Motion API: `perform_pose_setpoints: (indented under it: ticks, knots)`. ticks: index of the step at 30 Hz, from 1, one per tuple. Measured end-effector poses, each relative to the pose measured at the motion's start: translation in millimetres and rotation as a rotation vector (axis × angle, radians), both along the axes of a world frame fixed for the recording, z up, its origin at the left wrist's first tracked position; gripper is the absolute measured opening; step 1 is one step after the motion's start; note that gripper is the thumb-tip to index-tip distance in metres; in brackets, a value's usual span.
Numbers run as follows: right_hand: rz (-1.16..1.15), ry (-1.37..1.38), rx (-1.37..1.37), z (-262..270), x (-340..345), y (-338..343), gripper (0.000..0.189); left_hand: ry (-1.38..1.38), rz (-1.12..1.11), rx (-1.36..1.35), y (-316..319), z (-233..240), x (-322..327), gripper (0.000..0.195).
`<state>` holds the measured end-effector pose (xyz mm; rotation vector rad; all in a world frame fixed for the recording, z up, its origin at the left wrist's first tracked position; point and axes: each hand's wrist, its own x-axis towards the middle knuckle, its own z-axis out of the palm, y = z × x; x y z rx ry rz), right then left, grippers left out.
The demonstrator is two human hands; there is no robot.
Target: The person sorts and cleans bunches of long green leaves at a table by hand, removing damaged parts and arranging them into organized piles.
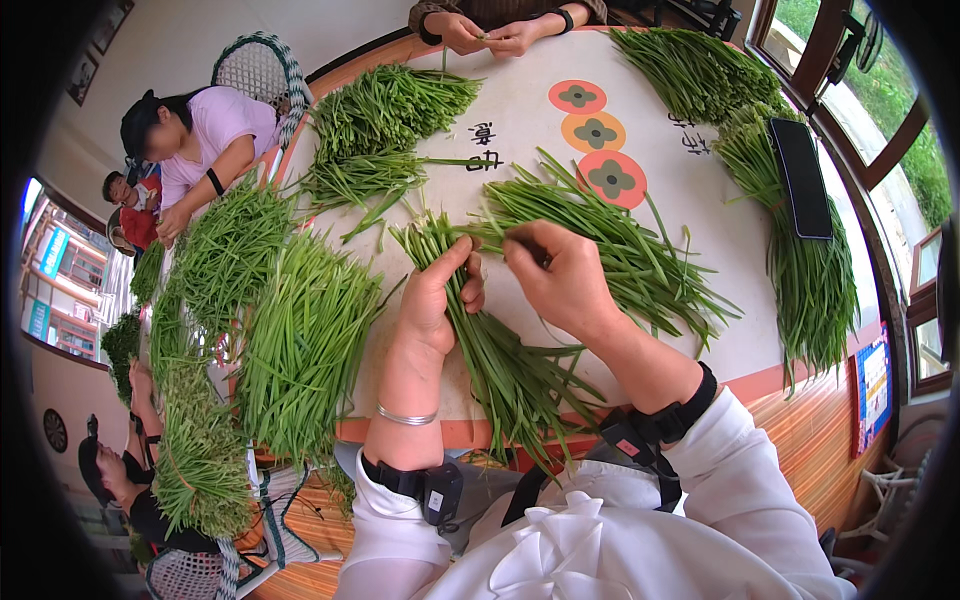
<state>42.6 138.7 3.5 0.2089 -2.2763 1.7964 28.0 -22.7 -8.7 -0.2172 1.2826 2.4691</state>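
My left hand (pixel 439 292) is closed around a bunch of long green leafy stalks that look like Chinese chives (pixel 495 352), pale ends up, leaves trailing over the near table edge. Just right of it, my right hand (pixel 559 274) has its thumb and fingertips pinched at the pale end of a stalk or leaf; how much it holds is partly hidden. Behind my right hand a loose pile of the same greens (pixel 592 232) lies on the white tabletop (pixel 525 135). Another large pile (pixel 307 345) lies left of my left hand.
More green piles lie at the back left (pixel 390 105) and back right (pixel 697 75). A black phone (pixel 801 178) rests on a bundle (pixel 810 285) at right. Across the table are a person's hands (pixel 487 36). Two people work along the left side, and a child is beyond.
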Motion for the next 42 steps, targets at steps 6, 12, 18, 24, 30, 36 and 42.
perform_pose_setpoints:
  ticks: [6,12,18,24,30,36,42]
  knots:
    - [-0.059,0.003,-0.088,-7,-5,-6,0.015,0.017,-0.002,0.035,-9,-4,-1,0.019]
    - [0.094,-0.048,0.014,-7,-3,3,0.016,0.037,0.049,0.012,-3,5,-1,0.018]
    - [0.083,-0.268,-0.187,-3,-8,1,0.018,0.018,0.056,0.016,-4,0,-3,0.016]
    - [0.076,-0.153,-0.675,7,-13,6,0.016,-0.021,0.112,-0.031,-8,-2,-3,0.019]
    - [-0.058,0.089,-0.214,-3,-8,6,0.011,0.133,0.198,0.004,-7,9,-3,0.043]
    - [0.159,0.357,0.205,-10,-7,-1,0.011,0.153,0.086,-0.326,7,14,7,0.019]
    - [-0.150,0.427,0.719,-16,-14,19,0.012,0.101,0.165,-0.056,-2,8,0,0.027]
